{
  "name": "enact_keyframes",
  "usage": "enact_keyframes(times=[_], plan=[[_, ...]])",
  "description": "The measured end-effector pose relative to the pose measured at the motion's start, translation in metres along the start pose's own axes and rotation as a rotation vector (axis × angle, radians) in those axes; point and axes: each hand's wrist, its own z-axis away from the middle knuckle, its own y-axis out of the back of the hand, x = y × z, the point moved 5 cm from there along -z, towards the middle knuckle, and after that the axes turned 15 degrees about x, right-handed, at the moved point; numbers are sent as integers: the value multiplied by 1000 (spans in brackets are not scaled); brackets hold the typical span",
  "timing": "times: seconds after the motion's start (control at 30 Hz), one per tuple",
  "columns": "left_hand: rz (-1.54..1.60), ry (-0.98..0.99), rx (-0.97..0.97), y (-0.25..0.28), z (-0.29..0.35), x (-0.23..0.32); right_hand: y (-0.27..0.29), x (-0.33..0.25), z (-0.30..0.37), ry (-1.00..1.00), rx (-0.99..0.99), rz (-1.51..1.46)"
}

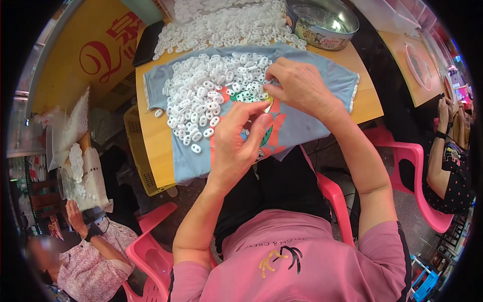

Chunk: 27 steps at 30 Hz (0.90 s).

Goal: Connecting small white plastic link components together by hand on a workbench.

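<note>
A heap of small white oval plastic pieces with two holes each [193,100] lies on a blue-grey T-shirt [312,123] spread over the table. My left hand [239,138] is over the shirt's printed front, right of the nearer part of the heap. Its thumb and index finger are pinched together; whatever is between the tips is too small to make out. Just beyond it, my right hand [297,85] is at the heap's right edge, fingers curled and closed close to several smaller white pieces. Its fingertips partly hide what they hold.
More white pieces [226,25] are piled at the table's far edge, beside a round metal tin [324,25] and a dark flat object [148,44]. A yellow crate [143,156] stands below left. Pink chairs [332,194] are near me. Other people sit left and right.
</note>
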Motion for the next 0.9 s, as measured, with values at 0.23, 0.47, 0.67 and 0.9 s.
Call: enact_keyframes(times=[0.23, 0.47, 0.67, 0.9], plan=[[68, 136, 32, -6, -3, -11, 3, 1, 3, 31, 67, 12], [71, 200, 50, -3, -2, -24, 1, 7, -6, -23, 10, -76], [96, 227, 51, -2, 0, -30, -4, 9, -19, -43, -205, -25], [120, 257, 63, 1, 1, -29, 4, 7, -9, -64, -4, -58]])
